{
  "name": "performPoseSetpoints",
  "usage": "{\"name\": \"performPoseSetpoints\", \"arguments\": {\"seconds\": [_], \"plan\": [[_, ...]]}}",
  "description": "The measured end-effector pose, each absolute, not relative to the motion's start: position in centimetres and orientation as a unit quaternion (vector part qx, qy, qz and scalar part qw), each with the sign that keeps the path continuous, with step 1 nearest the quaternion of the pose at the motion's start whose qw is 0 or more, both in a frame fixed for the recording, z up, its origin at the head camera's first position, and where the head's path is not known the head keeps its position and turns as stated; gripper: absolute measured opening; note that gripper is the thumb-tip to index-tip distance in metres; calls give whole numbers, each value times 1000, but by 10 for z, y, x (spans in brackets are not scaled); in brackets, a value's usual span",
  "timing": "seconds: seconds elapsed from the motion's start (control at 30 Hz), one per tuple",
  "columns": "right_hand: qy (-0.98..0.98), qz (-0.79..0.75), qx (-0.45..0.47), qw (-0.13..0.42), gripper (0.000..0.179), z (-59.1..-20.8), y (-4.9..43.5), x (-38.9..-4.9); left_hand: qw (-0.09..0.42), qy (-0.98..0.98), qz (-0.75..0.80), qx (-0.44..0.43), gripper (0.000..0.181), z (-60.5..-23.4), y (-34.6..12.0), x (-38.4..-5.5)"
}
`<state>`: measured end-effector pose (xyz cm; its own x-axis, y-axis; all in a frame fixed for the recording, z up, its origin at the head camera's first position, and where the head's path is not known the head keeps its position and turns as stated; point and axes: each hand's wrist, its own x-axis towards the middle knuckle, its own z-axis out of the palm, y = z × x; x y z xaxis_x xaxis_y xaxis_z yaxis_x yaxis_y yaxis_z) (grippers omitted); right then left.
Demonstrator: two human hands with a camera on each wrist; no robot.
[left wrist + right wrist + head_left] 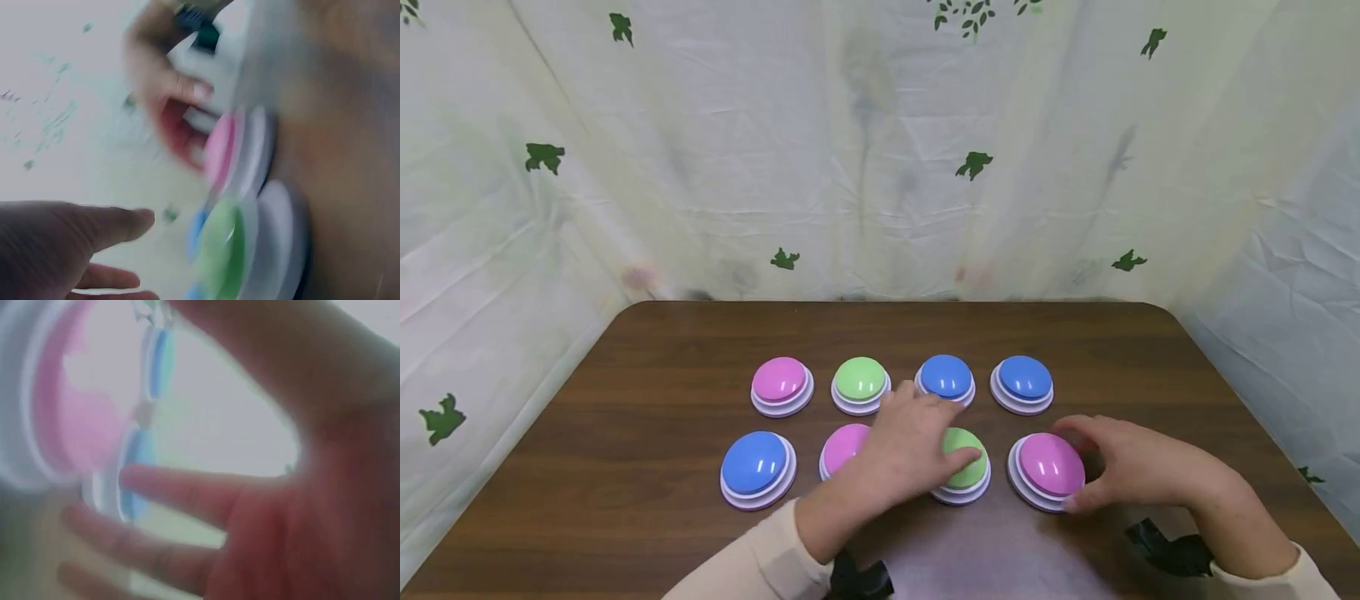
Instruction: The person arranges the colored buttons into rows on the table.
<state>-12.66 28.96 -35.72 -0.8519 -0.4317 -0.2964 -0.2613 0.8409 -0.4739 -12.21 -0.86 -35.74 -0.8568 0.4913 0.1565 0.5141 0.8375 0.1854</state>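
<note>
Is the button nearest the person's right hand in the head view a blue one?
No, the button nearest the right hand has a pink dome on a pale base.

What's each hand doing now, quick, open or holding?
Left hand: open, holding nothing.
Right hand: open, beside the rightmost pink, white-based domed button; contact unclear.

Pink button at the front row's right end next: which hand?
Likely right: the right hand is open right beside that pink button; the left hand is farther off, by the front green button.
</note>
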Motion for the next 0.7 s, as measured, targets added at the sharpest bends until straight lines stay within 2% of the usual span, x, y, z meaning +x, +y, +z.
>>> {"name": "performPoseSetpoints", "arguments": {"seconds": [0.1, 0.23, 0.4, 0.53, 0.7], "plan": [[938, -237, -164, 192, 86, -353, 304, -136, 63, -954, -174, -236, 53, -347, -57, -130], [944, -262, -130, 154, 79, -360, 321, -156, 72, -950, -249, -173, 53, -340, -130, -146], [934, -306, -132, 131, 73, -383, 335, -183, 14, -942, -322, -87, 60, -348, -208, -166], [915, -344, -164, 136, 71, -400, 340, -198, -35, -929, -361, -67, 67, -367, -240, -178], [901, -365, -187, 144, 76, -411, 332, -214, -73, -923, -370, -80, 75, -385, -251, -189]]}}
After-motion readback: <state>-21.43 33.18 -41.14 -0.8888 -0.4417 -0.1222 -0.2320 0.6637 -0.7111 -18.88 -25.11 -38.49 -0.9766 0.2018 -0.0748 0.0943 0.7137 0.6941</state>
